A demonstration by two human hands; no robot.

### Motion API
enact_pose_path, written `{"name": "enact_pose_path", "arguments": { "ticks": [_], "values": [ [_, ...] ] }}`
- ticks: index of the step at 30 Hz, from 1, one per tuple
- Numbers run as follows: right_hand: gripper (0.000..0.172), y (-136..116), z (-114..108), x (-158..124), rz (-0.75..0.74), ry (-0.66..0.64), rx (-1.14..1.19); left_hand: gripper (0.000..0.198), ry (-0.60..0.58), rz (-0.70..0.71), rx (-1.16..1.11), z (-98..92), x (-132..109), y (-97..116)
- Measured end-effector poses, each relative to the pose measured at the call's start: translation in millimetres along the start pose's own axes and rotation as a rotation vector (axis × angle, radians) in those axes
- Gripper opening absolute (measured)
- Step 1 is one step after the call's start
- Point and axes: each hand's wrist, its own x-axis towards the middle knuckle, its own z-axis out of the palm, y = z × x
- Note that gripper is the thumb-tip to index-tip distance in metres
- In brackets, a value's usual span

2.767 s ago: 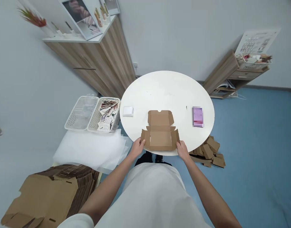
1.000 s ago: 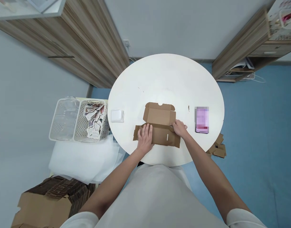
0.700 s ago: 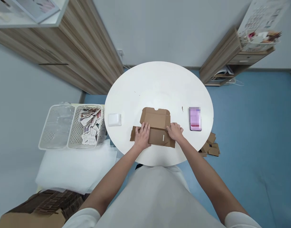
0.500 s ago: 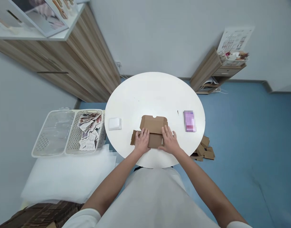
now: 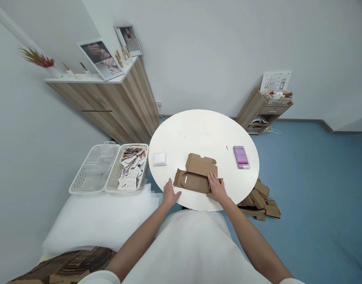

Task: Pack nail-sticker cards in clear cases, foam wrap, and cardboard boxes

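Left hand [image 5: 170, 193] slid off box [image 5: 195, 179], now at table [image 5: 198, 126] edge, just beside box's left end, fingers loose, holding nothing. Right hand [image 5: 216, 188] still on box's right end, flat, pressing down, not pinching. Box lies near my edge of table, lid flap tilted up. I think only one hand keeps fold down now

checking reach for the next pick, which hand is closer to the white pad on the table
Left. The left hand is at the near edge of the table, just short of the white pad and not touching it. The right hand rests on the cardboard box, farther right.
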Motion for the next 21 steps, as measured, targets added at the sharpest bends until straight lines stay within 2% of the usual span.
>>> {"name": "enact_pose_path", "arguments": {
  "ticks": [3, 7, 12, 17, 21],
  "values": [
    [0.096, -8, 4, -2, -0.013, -0.016, 0.004, 0.059, -0.001, 0.011, -0.121, -2.4, 8, -10],
    [0.095, -19, 9, -2, -0.019, -0.016, -0.011, 0.047, -0.033, -0.105, -0.266, -4.3, 17, -5],
    [0.091, -26, 13, -2, -0.011, -0.014, -0.031, 0.029, 0.009, -0.126, -0.34, -10.5, 15, -3],
    [0.096, -29, 12, -1, -0.01, -0.023, -0.03, 0.026, 0.026, -0.088, -0.418, -8.7, 9, 7],
    [0.101, -34, 10, -1, -0.015, -0.046, -0.037, 0.038, -0.011, -0.026, -0.317, -2.4, 1, 16]
  ]
}}
